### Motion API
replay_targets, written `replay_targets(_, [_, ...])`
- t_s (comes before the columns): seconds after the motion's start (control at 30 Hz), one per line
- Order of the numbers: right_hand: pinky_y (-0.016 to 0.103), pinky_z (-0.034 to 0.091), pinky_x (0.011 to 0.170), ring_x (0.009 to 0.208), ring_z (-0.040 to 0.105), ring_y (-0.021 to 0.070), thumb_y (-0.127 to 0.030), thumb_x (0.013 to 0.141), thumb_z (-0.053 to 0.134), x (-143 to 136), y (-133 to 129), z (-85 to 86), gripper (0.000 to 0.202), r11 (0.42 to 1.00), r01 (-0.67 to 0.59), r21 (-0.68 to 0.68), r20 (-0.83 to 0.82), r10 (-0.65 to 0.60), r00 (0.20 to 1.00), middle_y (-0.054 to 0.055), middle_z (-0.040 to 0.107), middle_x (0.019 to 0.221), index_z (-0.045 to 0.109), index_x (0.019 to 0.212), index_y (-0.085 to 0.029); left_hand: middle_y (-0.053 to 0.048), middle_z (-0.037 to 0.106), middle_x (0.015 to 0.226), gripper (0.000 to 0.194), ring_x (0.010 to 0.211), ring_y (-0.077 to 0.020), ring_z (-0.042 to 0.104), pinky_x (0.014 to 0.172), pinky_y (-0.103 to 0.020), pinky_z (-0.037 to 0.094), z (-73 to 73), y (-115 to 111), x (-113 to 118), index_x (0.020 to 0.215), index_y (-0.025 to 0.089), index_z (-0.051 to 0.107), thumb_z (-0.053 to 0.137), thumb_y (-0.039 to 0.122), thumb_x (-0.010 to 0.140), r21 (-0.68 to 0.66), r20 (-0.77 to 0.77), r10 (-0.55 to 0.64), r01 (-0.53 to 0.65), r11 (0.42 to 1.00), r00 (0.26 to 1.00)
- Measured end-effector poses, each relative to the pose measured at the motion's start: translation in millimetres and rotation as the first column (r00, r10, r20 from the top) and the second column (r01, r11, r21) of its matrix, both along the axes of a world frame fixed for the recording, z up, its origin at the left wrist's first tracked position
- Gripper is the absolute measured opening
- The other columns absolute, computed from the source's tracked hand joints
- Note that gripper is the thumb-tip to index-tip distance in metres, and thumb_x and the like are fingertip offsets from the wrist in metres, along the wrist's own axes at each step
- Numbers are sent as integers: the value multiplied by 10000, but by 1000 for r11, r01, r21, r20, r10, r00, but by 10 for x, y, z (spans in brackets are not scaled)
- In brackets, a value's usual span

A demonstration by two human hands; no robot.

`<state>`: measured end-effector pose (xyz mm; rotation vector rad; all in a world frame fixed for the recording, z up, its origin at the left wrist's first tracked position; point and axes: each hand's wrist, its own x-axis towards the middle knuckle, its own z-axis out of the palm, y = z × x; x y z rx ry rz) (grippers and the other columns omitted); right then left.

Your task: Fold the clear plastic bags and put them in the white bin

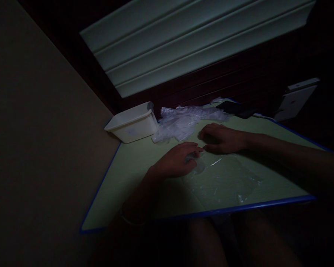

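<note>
My left hand [180, 160] curls its fingers and thumb around a small clear plastic piece [199, 167] low over the table; its exact kind is hard to make out in the dim light. Just right of it, my right hand [221, 138] rests with bent fingers, thumb apart from them, and nothing visible in between. The fingertips of both hands nearly meet. Under and in front of them, a flat clear plastic bag or sheet [228, 181] lies on the tabletop. Beyond the hands is a loose pile of clear plastic bags [180, 124].
The pale green table [119, 193] has a blue edge and touches a wall at left. A white plastic bin [136, 128] stands at the back left. A dark item [235, 109] lies at the back right, near a white box-like object [295, 102].
</note>
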<state>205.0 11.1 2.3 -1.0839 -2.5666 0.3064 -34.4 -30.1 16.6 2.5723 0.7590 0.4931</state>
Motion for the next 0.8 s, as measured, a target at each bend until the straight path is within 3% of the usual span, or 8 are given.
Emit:
replay_targets(0.23, [453,413,901,1034,537,325,-414,788,580,40,30,-14,428,1000,-5,6,0,5,1000,167,594,1088,575,1098,-119,-81,627,1179,282,1119,-194,570,1021,-377,438,5,58,-91,1058,175,608,527,112,795,74,18,106,-107,992,994])
replay_targets(0.43, [450,401,916,1029,534,319,-391,770,585,65,78,-26,393,1000,10,14,35,-10,999,150,593,1073,580,1070,-138,-81,620,1181,337,1127,-191,552,1033,-374,428,21,64,-117,1131,164,612,542,125,803,123,-6,76,-75,990,997])
replay_targets(0.8, [434,395,910,1030,529,321,-373,759,577,60,40,11,403,1000,24,-9,43,-24,999,160,591,1074,577,1074,-120,-60,660,971,187,973,-194,571,899,-356,470,89,45,-134,888,177,698,512,194,876,191,-123,75,-51,980,990])
